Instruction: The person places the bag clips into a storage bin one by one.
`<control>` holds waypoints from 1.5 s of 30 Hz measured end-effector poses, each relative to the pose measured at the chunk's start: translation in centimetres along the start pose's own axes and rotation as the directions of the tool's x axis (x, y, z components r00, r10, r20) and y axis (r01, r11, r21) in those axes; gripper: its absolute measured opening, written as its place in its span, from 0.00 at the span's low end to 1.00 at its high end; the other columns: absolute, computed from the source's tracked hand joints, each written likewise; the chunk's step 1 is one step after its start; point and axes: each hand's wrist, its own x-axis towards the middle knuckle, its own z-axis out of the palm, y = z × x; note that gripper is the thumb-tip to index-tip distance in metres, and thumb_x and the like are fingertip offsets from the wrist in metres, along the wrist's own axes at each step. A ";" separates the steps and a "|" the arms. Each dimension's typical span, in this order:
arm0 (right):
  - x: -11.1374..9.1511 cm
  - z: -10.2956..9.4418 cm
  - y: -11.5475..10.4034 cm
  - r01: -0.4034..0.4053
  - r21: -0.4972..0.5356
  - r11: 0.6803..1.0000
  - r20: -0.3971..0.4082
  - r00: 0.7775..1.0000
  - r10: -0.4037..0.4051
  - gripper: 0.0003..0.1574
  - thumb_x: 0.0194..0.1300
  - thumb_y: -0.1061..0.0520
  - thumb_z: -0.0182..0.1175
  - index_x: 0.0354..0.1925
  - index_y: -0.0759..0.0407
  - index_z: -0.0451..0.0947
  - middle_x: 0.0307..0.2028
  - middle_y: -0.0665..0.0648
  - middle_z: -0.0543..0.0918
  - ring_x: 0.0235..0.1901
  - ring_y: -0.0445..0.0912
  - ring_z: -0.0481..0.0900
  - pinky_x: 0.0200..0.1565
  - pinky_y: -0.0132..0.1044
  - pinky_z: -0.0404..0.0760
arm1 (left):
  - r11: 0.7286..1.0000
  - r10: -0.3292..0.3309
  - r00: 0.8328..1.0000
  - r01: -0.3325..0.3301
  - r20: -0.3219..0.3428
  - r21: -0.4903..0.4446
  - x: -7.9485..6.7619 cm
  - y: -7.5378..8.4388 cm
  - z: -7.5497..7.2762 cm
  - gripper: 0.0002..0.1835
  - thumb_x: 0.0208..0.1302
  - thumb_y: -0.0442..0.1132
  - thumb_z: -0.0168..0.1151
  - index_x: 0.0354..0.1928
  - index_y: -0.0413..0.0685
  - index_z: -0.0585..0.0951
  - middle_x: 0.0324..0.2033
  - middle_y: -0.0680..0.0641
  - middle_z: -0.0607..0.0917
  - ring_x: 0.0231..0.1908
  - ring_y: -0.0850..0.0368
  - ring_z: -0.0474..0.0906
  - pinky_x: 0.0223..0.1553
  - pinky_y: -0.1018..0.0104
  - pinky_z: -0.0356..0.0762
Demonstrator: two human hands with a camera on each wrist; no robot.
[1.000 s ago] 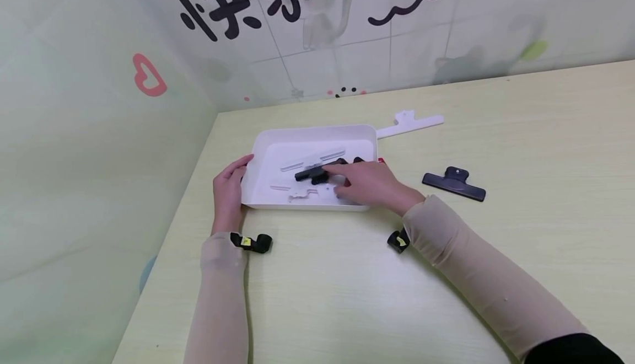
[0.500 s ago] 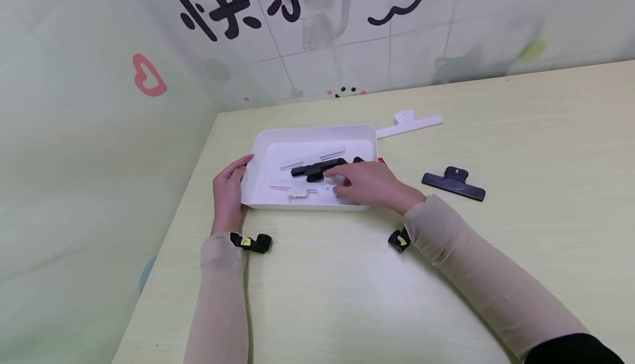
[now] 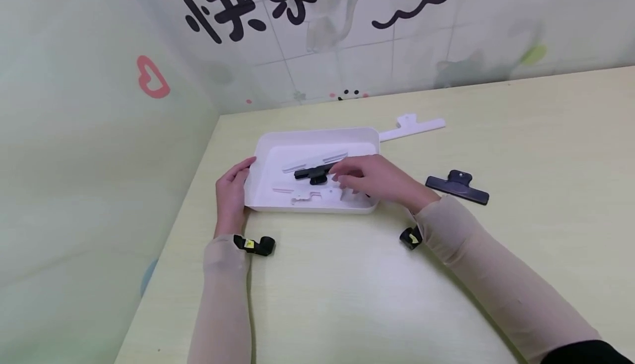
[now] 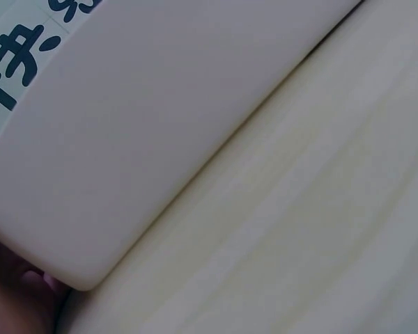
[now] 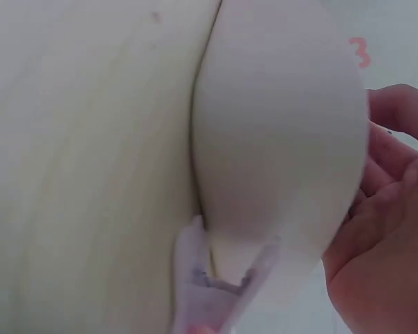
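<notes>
A shallow white tray (image 3: 288, 139) stands on the table, several clips inside it. My left hand (image 3: 230, 198) holds the tray's left end, its fingers along the wall. In the left wrist view, bent fingers (image 4: 28, 285) show at the tray's corner. Over the tray's right part hovers my right hand (image 3: 374, 179), fingers loosely bent and nothing visible in them. Its fingertips overlap the right end of a black clip (image 3: 311, 174). A white clip (image 3: 297, 165) lies behind that one, and a pale clip (image 3: 302, 194) in front. The right wrist view shows the hand (image 5: 390, 229) beside the tray wall.
A white long-jawed clip (image 3: 414, 127) lies at the tray's back right corner. Right of the tray rests a dark clip (image 3: 457, 186). A pale clip (image 5: 202, 299) stands close outside the tray in the right wrist view. A printed wall sheet (image 3: 347, 55) rises behind the table.
My right hand has drawn up and slightly right from the black clip, which it was touching and shifted a little left earlier. My left hand stays on the tray. The head view shifts slightly.
</notes>
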 end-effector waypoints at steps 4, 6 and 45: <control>-0.4 -1.2 -0.5 -0.037 -0.016 0.999 -0.027 0.999 0.036 0.19 0.64 0.47 0.50 0.52 0.47 0.73 0.43 0.45 0.78 0.35 0.39 0.76 0.34 0.36 0.76 | 1.000 0.019 1.000 -0.019 0.002 0.012 0.1 0.2 0.1 0.13 0.65 0.39 0.49 0.46 0.57 0.81 0.52 0.57 0.75 0.54 0.64 0.66 0.53 0.64 0.66; -0.5 -1.9 -0.6 -0.080 -0.044 0.996 -0.045 0.996 0.078 0.19 0.63 0.45 0.50 0.52 0.45 0.73 0.41 0.46 0.77 0.33 0.41 0.76 0.31 0.36 0.75 | 1.000 0.024 1.000 -0.024 0.003 0.014 0.2 0.2 0.2 0.13 0.65 0.40 0.49 0.46 0.57 0.81 0.52 0.57 0.75 0.54 0.64 0.66 0.53 0.64 0.66; -3.0 -2.9 1.5 -0.329 -0.291 0.898 0.272 0.872 0.407 0.33 0.53 0.43 0.61 0.55 0.48 0.63 0.23 0.55 0.74 0.14 0.46 0.73 0.22 0.37 0.75 | 0.999 0.038 0.999 -0.039 -0.021 -0.037 0.3 0.1 -0.4 0.15 0.64 0.39 0.52 0.51 0.52 0.78 0.49 0.52 0.78 0.50 0.59 0.71 0.46 0.66 0.70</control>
